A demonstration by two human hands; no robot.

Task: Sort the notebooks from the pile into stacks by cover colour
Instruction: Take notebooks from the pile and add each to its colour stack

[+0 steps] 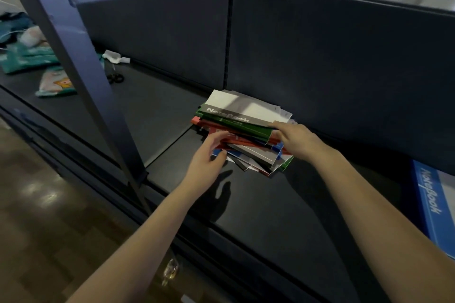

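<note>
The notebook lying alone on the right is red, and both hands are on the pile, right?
No: the head view shows the lone notebook is blue, not red. The left hand and right hand are indeed on the pile.

Recorded grey, green, red and blue covers in pile (246, 128); blue cover on lone notebook (433, 206); dark grey shelf (258, 204); teal packets (29, 56).
</note>
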